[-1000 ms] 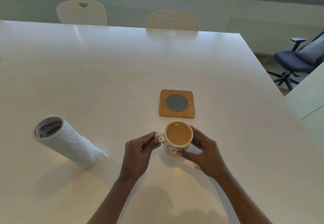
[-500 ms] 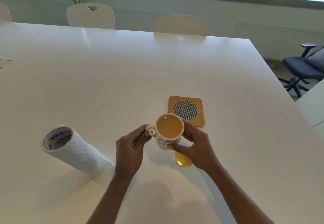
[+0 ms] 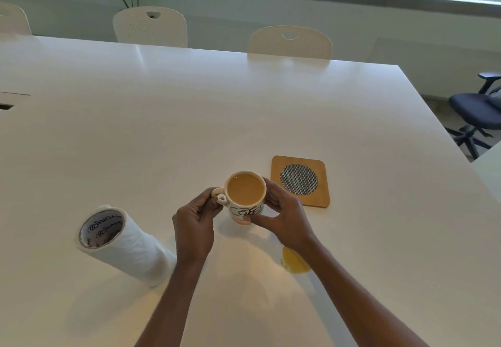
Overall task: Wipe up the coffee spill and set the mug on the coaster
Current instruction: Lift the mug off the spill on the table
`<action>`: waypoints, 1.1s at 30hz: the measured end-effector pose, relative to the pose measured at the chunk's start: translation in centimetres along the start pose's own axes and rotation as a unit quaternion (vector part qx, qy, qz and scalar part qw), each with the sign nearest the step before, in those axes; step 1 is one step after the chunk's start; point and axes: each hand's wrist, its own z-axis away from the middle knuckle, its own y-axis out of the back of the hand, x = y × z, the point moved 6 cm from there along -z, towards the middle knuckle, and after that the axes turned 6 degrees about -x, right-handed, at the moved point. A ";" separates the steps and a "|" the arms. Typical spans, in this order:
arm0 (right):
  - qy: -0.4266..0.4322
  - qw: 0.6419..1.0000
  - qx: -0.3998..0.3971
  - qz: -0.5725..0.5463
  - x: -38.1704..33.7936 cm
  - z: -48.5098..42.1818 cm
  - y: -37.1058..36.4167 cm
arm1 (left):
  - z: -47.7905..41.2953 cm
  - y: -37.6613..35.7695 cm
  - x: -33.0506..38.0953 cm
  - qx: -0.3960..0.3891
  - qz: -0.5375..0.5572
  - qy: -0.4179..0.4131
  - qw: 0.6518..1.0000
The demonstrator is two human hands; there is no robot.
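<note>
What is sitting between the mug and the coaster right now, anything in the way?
Nothing visible. The mug, held by the left hand and right hand, has only bare table between it and the empty coaster. The spill lies nearer the person.

The mug bears black lettering starting "Co", the rest hidden. At its eight o'clock, the paper towel roll end label reads partly "ORICA", twice.

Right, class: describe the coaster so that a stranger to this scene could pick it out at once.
Start at the big white table and find the mug of milky coffee held in both hands. Just right of it and slightly farther away lies the coaster, flat on the tabletop. It is the only wooden square, with a round grey woven patch in its centre.
</note>
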 end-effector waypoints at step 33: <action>-0.031 0.998 -0.047 0.029 0.2 -1.4 -0.7 | 0.2 0.7 1.2 0.070 -0.165 -0.057 0.982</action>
